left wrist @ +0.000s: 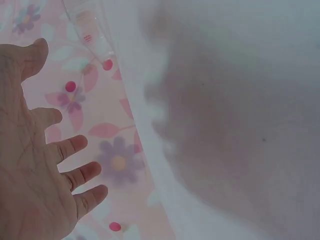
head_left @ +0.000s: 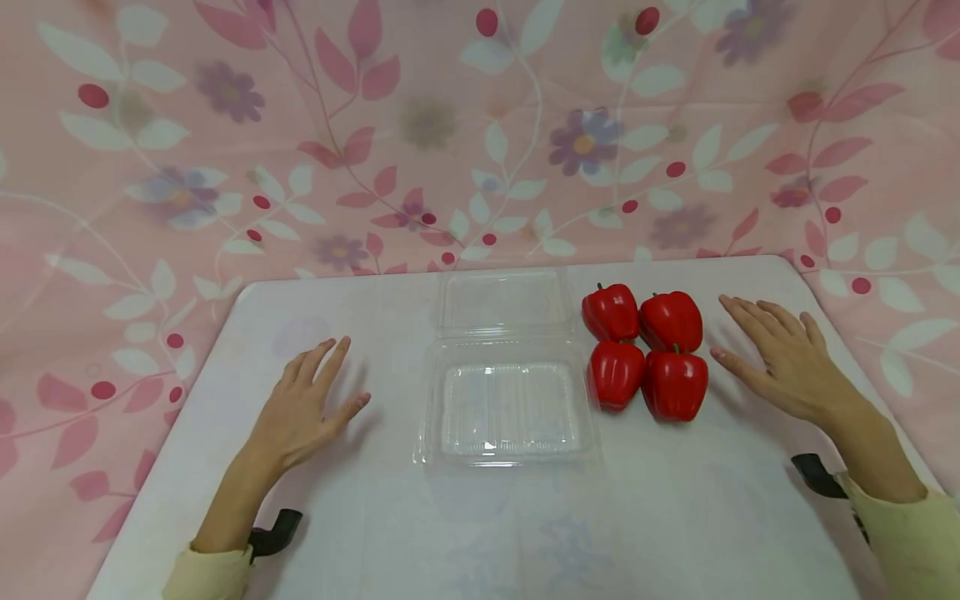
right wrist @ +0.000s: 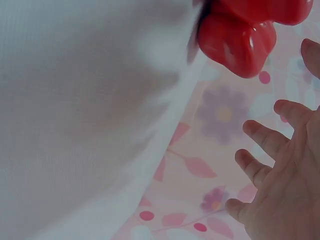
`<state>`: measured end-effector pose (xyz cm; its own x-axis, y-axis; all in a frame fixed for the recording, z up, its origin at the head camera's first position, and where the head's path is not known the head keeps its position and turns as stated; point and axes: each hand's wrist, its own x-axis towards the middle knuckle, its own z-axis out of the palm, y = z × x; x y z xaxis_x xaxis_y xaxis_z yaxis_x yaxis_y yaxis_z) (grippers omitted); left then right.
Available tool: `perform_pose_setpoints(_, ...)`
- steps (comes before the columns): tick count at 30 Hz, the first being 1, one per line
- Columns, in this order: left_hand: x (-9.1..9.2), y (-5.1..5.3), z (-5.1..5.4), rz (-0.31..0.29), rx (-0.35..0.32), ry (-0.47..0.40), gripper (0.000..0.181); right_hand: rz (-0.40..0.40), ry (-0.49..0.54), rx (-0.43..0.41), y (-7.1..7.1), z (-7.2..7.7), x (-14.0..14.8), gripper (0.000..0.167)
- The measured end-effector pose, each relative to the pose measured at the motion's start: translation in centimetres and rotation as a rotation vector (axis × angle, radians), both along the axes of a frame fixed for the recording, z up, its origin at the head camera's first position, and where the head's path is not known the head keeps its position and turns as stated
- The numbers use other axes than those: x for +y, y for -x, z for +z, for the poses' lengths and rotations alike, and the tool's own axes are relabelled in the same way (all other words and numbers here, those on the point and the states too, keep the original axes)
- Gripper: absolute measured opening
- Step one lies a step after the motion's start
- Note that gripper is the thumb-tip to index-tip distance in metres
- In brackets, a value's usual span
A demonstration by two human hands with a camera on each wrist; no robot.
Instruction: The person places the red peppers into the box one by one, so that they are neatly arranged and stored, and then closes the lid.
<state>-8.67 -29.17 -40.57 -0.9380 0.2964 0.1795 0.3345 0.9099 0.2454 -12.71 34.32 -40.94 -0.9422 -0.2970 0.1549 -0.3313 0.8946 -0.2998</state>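
Observation:
A clear plastic clamshell container [head_left: 510, 408] lies unfolded mid-table, its lid [head_left: 506, 302] laid back toward the far edge. To its right, several glossy red bell peppers [head_left: 675, 385] sit close together in two rows. My left hand [head_left: 300, 412] hovers left of the container with fingers spread, holding nothing. Just right of the peppers, my right hand [head_left: 787, 367] is held over the table, fingers extended and apart from them. The right wrist view shows red peppers [right wrist: 237, 45] beyond the right hand [right wrist: 285, 170]. In the left wrist view the left hand's palm [left wrist: 30, 165] faces the camera.
A white-covered table [head_left: 360, 517] carries everything. Pink floral cloth [head_left: 450, 125] hangs behind its far edge and shows along both sides. Each wrist wears a black mount, such as the dark piece [head_left: 276, 533] by the left sleeve.

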Motion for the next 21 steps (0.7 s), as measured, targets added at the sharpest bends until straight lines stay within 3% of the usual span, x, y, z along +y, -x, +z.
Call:
perform_pose_setpoints(10,1.2,-0.6,0.7,-0.041,-0.042,-0.031,0.084,0.040,0.038,0.036,-0.6,0.7,-0.8,0.084)
perform_pose_setpoints(21,2.1,-1.0,0.7,-0.079,-0.065,-0.061,0.081,0.058,0.053,0.032,-1.2,1.2,-1.6,0.086)
